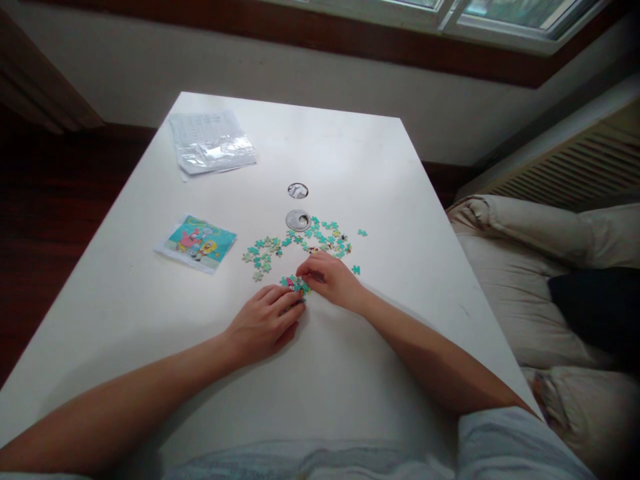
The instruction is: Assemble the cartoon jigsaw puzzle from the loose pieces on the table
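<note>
Head view: small jigsaw cluster (pixel 290 283) on a white table (pixel 380 180)

Turquoise pieces with touches of pink make up the cluster, which lies near the middle of the table, partly covered by the left hand (pixel 270 317). That hand rests palm down, fingers lightly bent over the cluster's near side; whether they grip a piece or only steady the group, I cannot tell. The right hand (pixel 330 277) has thumb and forefinger drawn close together by the cluster's far side; whether a piece sits between them is hidden. Loose jigsaw pieces (pixel 327 241) spread in an arc just beyond.

Good handling here probably means keeping the left fingers low and light, so neighbouring pieces are not nudged apart. A piece is best held by its rim, its printed face in sight, compared with the SpongeBob picture (pixel 197 243) to the left, and pressed straight down. Forcing tabs sideways could bend thin edges, and the right knuckles, so near the loose pieces, could sweep some away.
</note>
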Tool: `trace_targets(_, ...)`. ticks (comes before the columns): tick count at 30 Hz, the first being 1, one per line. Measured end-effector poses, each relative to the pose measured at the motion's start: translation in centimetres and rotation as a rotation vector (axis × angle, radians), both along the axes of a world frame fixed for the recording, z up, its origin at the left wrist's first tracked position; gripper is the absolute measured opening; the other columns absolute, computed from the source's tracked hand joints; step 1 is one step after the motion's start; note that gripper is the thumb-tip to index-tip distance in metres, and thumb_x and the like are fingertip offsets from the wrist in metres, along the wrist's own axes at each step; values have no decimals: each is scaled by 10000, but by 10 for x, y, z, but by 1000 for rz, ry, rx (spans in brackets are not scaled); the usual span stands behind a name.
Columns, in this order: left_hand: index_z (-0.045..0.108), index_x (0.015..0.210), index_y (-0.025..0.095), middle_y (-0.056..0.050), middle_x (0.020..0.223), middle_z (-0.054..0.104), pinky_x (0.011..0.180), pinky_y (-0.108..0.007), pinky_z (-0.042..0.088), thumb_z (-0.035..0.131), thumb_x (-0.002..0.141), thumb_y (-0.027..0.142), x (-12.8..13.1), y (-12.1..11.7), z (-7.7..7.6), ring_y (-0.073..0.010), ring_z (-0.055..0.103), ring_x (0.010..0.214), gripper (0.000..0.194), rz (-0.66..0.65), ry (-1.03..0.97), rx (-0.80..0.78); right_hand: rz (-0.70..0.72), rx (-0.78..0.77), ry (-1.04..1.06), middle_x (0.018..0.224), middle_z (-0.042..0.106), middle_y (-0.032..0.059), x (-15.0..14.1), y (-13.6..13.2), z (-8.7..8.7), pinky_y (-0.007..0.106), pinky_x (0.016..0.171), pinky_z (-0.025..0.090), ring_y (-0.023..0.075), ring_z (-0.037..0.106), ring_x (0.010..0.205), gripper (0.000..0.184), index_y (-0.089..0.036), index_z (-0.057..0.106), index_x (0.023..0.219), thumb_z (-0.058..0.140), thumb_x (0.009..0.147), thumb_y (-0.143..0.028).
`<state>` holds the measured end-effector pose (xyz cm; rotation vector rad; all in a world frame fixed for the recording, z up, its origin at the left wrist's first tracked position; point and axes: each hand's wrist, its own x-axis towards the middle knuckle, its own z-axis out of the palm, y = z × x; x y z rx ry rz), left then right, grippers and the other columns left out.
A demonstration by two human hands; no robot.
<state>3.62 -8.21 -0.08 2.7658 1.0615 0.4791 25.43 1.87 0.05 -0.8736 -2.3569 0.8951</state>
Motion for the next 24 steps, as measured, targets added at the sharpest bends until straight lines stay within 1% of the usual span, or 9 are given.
trace_targets(8, 655, 1235, 177, -114, 1325, 669, 1045, -451, 495, 557, 979, 238, 1, 1, 1, -277, 597, 1211, 281, 3, -1, -10, 1, 65, -34, 869, 644, 34, -2, -4, -3, 330, 851, 430, 201, 536, 891, 163, -207, 693, 954, 623, 904, -68)
trace_targets(11, 654, 1237, 176, -116, 1327, 668, 1042, -455, 496, 550, 982, 240, 1, 1, 1, -280, 598, 1206, 282, 1, -4, -7, -4, 111, -63, 904, 645, 48, -2, -5, -5, 340, 869, 432, 213, 531, 930, 146, -210, 694, 940, 620, 918, -87)
trace_targets(14, 652, 1247, 185, -120, 1326, 668, 1050, -459, 496, 547, 984, 240, 0, 1, 0, -273, 600, 1212, 289, 4, -12, -8, 3, 125, -72, 918, 643, 53, -2, -5, -5, 343, 866, 434, 218, 533, 945, 142, -218, 699, 929, 625, 917, -97)
trace_targets(16, 650, 1255, 186, -118, 1327, 669, 1055, -457, 495, 551, 982, 238, 0, 1, 0, -272, 600, 1215, 295, 4, -13, -13, -8, 112, -52, 897, 644, 48, 0, -2, -4, 349, 873, 436, 216, 542, 935, 146, -219, 700, 937, 623, 913, -97)
trace_targets(19, 649, 1255, 174, -114, 1344, 665, 1056, -459, 496, 552, 979, 232, 0, 1, 0, -279, 601, 1212, 298, -1, -15, -12, -64, 91, -13, 849, 649, 33, 5, 6, -2, 355, 886, 434, 207, 561, 900, 167, -222, 699, 927, 596, 914, -91)
trace_targets(21, 649, 1254, 173, -116, 1353, 661, 1054, -464, 498, 561, 972, 230, -1, 1, 1, -281, 602, 1211, 301, -4, -21, -12, -92, 79, -1, 829, 652, 26, 9, 11, -1, 345, 862, 433, 200, 569, 873, 182, -222, 701, 917, 583, 910, -84)
trace_targets(24, 648, 1262, 178, -119, 1353, 660, 1053, -463, 500, 578, 959, 223, 0, 1, 1, -279, 602, 1216, 314, -5, -20, -17, -86, 67, -2, 803, 649, 21, 13, 16, -1, 325, 816, 429, 190, 561, 824, 185, -217, 706, 925, 583, 901, -81)
